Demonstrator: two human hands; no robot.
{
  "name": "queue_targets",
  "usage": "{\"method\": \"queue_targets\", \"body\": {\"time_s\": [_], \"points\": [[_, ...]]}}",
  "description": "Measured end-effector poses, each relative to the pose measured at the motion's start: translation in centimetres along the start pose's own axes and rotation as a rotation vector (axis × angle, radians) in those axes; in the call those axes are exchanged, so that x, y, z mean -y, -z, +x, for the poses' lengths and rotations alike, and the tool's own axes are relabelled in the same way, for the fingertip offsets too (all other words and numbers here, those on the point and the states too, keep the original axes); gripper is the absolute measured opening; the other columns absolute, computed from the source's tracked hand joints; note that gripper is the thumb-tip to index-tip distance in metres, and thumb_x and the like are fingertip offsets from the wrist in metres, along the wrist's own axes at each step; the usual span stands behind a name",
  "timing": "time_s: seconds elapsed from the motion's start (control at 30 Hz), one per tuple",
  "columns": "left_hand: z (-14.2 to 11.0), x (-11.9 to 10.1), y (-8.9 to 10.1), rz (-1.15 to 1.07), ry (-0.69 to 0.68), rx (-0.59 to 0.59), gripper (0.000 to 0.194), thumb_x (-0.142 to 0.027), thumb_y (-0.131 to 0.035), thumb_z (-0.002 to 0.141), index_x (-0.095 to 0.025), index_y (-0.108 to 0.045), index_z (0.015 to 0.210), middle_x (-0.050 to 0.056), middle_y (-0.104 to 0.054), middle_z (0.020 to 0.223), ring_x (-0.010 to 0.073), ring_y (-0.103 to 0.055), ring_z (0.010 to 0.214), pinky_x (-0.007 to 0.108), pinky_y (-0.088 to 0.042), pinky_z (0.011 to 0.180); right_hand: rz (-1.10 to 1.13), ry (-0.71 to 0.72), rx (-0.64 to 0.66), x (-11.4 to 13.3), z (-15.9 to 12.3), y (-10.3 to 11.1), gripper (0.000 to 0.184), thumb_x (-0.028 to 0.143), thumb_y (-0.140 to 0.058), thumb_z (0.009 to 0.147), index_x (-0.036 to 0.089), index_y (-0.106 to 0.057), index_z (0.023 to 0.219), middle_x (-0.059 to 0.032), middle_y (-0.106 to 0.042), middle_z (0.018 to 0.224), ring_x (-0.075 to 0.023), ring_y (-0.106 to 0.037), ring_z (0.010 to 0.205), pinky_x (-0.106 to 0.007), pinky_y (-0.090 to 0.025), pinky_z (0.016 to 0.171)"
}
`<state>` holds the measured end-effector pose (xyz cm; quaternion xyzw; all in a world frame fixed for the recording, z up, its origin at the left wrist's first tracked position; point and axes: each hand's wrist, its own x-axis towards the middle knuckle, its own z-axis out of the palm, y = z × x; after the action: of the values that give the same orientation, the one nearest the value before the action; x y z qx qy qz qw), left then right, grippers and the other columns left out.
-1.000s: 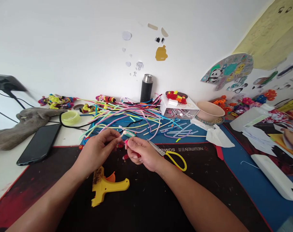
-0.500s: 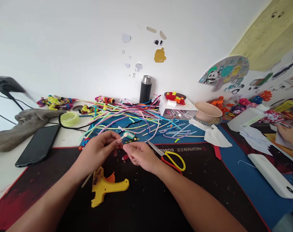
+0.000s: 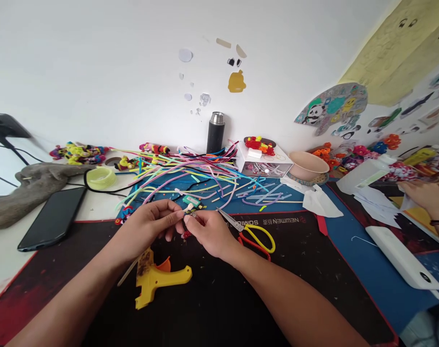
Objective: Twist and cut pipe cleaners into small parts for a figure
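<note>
My left hand [image 3: 152, 226] and my right hand [image 3: 205, 232] meet above the black desk mat [image 3: 212, 299], fingertips pinched together on a small white-tipped craft piece [image 3: 188, 208]. A small red bit [image 3: 186, 234] shows just below the fingers. What exactly each hand grips is too small to name. A yellow glue gun [image 3: 157, 279] lies on the mat under my left wrist. Scissors [image 3: 250, 231] with yellow and red handles lie just right of my right hand. A heap of coloured pipe cleaners [image 3: 190, 173] spreads behind the hands.
A black phone [image 3: 53, 217] and grey cloth [image 3: 31, 185] lie at the left. A black flask [image 3: 215, 132], a white box [image 3: 265, 161] and a pink bowl [image 3: 308, 166] stand at the back. Another person's hand [image 3: 424, 195] works over papers at the right, near a white power strip [image 3: 402, 258].
My hands have drawn closer together, and the pink piece seen in my right hand a second ago is out of sight. The other person's hand has come further into view.
</note>
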<state>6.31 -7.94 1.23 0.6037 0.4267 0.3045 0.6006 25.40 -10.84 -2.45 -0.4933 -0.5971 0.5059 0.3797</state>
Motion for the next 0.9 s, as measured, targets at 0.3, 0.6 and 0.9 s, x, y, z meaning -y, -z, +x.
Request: {"method": "queue_targets", "body": {"time_s": [0.3,0.6,0.9], "points": [[-0.25,0.06,0.18,-0.134,0.068,0.006,0.047,-0.060,-0.093,0.074,-0.018,-0.073,0.081,0.002,-0.075,0.068,0.0124,-0.058,0.054,0.023,-0.046,0.052,0.035,-0.057,-0.006,0.03,0.08,-0.31,0.043,0.039,-0.061,0.100,0.022,-0.053,0.062,0.0059,-0.045,0.051,-0.0109,-0.039,0.050,-0.028,-0.029,0.054],[-0.11,-0.13,0.00,-0.164,0.109,0.011,0.045,-0.057,-0.096,0.069,-0.018,-0.074,0.077,0.003,-0.074,0.066,0.0119,-0.058,0.052,0.023,-0.046,0.051,0.026,-0.038,-0.007,-0.27,0.13,-0.49,0.042,0.038,-0.061,0.100,0.021,-0.055,0.062,0.0056,-0.046,0.053,-0.0110,-0.039,0.051,-0.028,-0.030,0.054],[-0.16,0.13,0.23,-0.021,0.028,-0.021,0.048,-0.063,-0.088,0.076,-0.020,-0.070,0.083,0.003,-0.074,0.068,0.0148,-0.059,0.056,0.026,-0.047,0.054,0.039,-0.046,-0.017,-0.43,0.26,-0.31,0.042,0.040,-0.062,0.099,0.022,-0.052,0.062,0.0058,-0.046,0.051,-0.0114,-0.040,0.051,-0.027,-0.031,0.054]]}}
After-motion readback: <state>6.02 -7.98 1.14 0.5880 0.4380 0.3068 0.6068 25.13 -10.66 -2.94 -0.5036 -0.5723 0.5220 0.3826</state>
